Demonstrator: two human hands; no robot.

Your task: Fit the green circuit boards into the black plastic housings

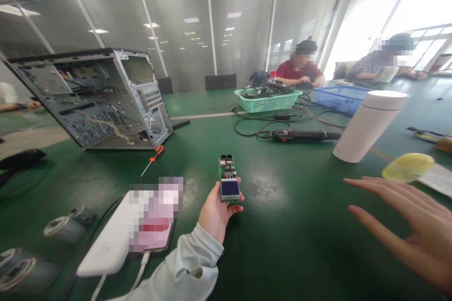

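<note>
My left hand [216,214] is closed around the lower end of a green circuit board [229,176], held up over the table in the middle of the view. The board carries a small dark screen [230,188] on its near part and black and white connectors at the far end. At the right edge, my right hand [409,230] is raised with its fingers stretched and thumb apart, slightly blurred, with nothing in it. It is nearest to a yellow translucent object [408,168] whose kind I cannot make out.
On the green table [282,254] stand an opened computer case [116,103], a screwdriver [151,160], a white power bank [109,235], a phone [158,225], metal cylinders [63,228], an electric screwdriver [300,135], a white bottle [370,124], a green basket [268,99] and a blue basket [339,96]. People sit beyond.
</note>
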